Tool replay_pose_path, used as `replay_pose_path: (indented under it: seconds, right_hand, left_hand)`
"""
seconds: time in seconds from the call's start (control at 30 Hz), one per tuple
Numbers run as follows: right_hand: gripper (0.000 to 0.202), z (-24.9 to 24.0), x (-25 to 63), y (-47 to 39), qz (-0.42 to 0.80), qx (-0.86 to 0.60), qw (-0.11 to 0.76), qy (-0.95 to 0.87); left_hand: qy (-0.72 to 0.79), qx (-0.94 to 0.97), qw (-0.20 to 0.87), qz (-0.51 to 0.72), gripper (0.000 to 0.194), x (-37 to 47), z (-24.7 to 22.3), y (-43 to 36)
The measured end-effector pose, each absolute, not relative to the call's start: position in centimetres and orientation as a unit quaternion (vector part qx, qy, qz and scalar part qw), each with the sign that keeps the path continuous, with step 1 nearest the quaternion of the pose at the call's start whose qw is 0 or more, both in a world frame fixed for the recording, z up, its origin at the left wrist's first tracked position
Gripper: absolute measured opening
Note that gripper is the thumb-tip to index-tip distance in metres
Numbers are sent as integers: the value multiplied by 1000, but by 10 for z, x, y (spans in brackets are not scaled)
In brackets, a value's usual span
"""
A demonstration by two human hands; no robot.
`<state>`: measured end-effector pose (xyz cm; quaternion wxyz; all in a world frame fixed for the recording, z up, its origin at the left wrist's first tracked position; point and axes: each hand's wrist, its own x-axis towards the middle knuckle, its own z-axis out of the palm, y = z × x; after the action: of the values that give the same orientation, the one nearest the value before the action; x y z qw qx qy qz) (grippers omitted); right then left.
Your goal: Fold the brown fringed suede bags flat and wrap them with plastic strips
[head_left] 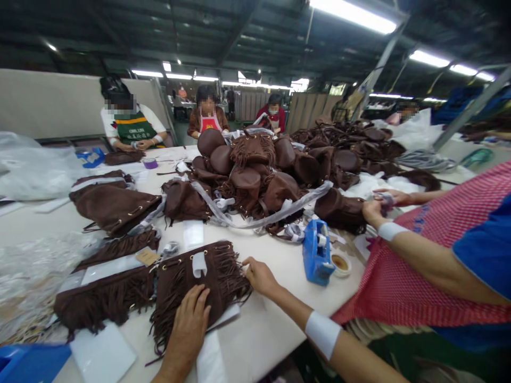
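Note:
A dark brown fringed bag lies flat on the white table, with a white strip near its eyelets. My left hand rests on the bag's lower part, palm down, fingers stretched out. At the bag's right edge, beside the fringe, my right hand has its thumb and fingers pinched together; what lies between them is too small to name. A second fringed bag with a tan tag is to the left. White sheets lie partly under the bag.
Brown bags are piled mid-table. A blue tape dispenser and tape roll stand to the right, near a co-worker in a red checked apron. Clear plastic and a blue bin are at left. More people sit across the table.

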<state>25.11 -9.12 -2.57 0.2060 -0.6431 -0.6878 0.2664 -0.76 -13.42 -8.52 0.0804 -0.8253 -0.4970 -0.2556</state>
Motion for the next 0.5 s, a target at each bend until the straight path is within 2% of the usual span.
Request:
replay_pose_path:
  seconds: [0.1,0.17,0.23,0.37,0.5]
  right_hand:
    - [65,-23,254,-119,248,-592,237,-729]
    - [76,-23,252,-131,232,-535,242,-775]
    - [69,-26,251,-133,219,-500,223,-808]
    - [37,-27,255,-111,251,-490,158,-820]
    - [16,-12,270,-74,294,-439,122,-840]
  left_hand:
    - [-494,-831,78,-244,35,-8,-83,-136]
    - [-497,-833,76,-231,37,-6,-79,-139]
    - [-495,-841,97,-198,39,-3,-72,-142]
    - [-460,-869,157,-93,42,2,-54,-148]
    - [-398,-898,173,-66,48,4,-48,-144]
